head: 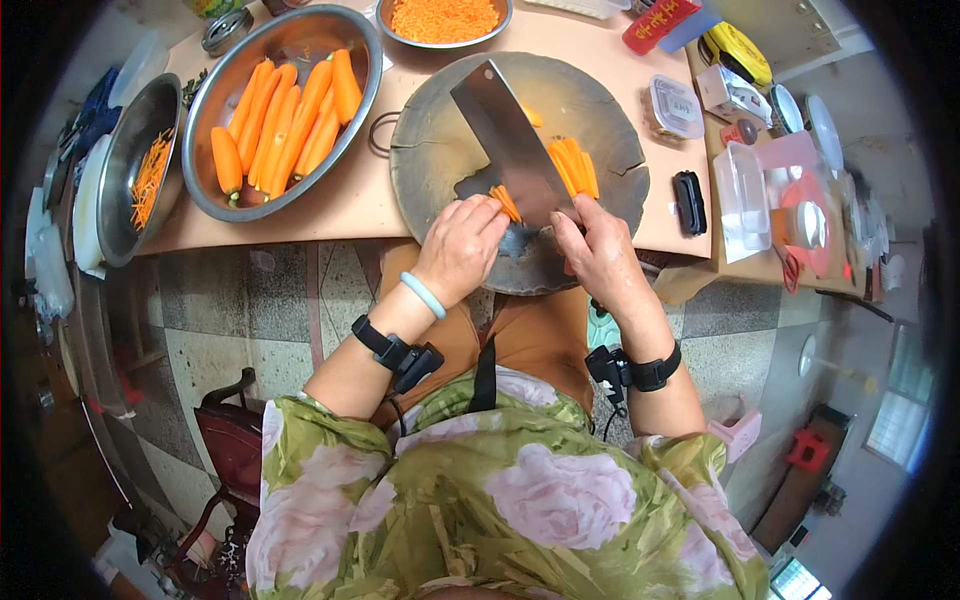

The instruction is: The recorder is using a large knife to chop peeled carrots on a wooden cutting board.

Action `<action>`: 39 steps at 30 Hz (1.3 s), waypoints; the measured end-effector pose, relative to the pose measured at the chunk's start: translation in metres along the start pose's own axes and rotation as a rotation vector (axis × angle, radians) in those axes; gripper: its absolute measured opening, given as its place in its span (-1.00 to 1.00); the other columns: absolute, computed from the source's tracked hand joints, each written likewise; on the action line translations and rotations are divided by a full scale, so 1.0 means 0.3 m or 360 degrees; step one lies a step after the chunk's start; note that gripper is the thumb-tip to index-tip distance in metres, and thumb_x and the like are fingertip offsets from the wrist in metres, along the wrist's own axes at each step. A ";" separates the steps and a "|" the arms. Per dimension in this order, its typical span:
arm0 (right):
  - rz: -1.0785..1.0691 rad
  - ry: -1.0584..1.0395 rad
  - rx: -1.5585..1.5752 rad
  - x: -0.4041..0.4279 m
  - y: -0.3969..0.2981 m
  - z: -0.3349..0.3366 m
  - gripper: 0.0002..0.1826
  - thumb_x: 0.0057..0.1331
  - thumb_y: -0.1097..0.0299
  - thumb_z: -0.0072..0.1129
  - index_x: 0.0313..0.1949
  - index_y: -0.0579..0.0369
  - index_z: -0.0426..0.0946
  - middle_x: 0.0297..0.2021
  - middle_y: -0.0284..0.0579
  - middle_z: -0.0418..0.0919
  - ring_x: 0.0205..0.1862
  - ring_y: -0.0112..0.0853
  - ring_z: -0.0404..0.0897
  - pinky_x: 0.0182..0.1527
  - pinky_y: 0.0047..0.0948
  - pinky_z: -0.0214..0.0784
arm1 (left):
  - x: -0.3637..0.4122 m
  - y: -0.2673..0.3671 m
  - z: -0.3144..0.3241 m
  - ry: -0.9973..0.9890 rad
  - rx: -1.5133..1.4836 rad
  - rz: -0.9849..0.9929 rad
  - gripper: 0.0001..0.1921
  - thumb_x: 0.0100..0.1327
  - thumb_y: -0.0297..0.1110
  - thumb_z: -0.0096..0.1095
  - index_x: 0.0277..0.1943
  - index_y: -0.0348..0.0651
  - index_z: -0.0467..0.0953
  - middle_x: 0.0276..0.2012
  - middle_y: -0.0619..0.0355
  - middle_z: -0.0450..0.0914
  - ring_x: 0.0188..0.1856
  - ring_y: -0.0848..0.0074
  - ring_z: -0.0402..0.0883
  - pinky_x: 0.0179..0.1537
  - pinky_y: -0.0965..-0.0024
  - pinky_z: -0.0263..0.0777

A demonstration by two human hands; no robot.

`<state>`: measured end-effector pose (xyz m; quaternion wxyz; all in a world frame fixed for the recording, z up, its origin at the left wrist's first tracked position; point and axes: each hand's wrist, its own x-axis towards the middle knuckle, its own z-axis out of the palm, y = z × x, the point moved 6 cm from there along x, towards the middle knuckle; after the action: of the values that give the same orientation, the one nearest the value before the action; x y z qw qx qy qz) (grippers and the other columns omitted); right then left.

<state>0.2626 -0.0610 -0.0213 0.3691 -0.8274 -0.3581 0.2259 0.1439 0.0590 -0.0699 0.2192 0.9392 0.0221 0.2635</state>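
My right hand (600, 247) grips a broad metal cleaver (510, 135) near its handle, which the hand mostly hides. The blade lies over a round wooden chopping block (442, 97). Left of the blade's lower part, the fingertips of my left hand (463, 244) press on a small stack of carrot slices (505, 203). More carrot slices (574, 166) rest on the block, right of the blade. A large metal bowl (196, 161) of whole peeled carrots (281, 127) stands left of the block.
Behind the block is a bowl of finely cut carrot (445, 19). At far left, a metal bowl (111, 180) holds carrot shreds (151, 180). A lidded plastic container (675, 109) and a black case (690, 202) lie to the right. Red-handled scissors (789, 268) rest farther right.
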 end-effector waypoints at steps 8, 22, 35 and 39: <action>0.0357 -0.0205 0.1092 0.007 0.083 0.055 -0.78 0.50 0.27 0.08 -0.17 0.19 0.47 -0.55 -0.30 0.55 -0.66 -0.59 0.45 -0.60 -0.57 0.30 | -0.027 -0.144 0.025 0.0339 -0.2119 -0.1487 -0.61 0.57 -0.21 -0.06 0.25 -0.33 0.44 0.07 -0.04 0.62 0.06 0.33 0.63 0.13 0.30 0.50; 0.0539 -0.0218 0.1227 0.048 0.149 0.100 -0.79 0.50 0.27 0.08 -0.12 0.18 0.47 -0.56 -0.33 0.51 -0.69 -0.59 0.43 -0.61 -0.58 0.30 | -0.061 -0.178 0.126 0.0344 -0.3247 -0.1848 -0.54 0.56 -0.11 -0.11 0.24 -0.35 0.41 0.13 -0.14 0.59 0.21 0.18 0.56 0.29 0.09 0.41; 0.0678 -0.0174 0.0631 -0.339 0.290 -0.090 -0.82 0.47 0.31 0.09 -0.26 0.15 0.46 -0.58 -0.38 0.45 -0.64 -0.66 0.38 -0.61 -0.58 0.26 | -0.141 -0.144 0.051 0.0308 -0.2692 -0.1987 -0.65 0.51 -0.31 0.06 0.21 -0.36 0.40 0.05 -0.12 0.60 0.10 0.18 0.63 0.15 0.18 0.54; 0.0693 -0.0166 0.0724 -0.341 0.320 -0.036 -0.82 0.48 0.30 0.08 -0.22 0.16 0.47 -0.58 -0.37 0.45 -0.66 -0.64 0.37 -0.61 -0.56 0.25 | -0.122 -0.142 0.057 0.0327 -0.2606 -0.2031 -0.68 0.49 -0.34 0.09 0.19 -0.34 0.40 0.04 -0.12 0.60 0.08 0.19 0.64 0.13 0.20 0.55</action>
<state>0.2448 -0.1888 -0.0774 0.4687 -0.7681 -0.1314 0.4160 0.1241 0.0848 -0.1186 0.8846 0.2902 0.3475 0.1118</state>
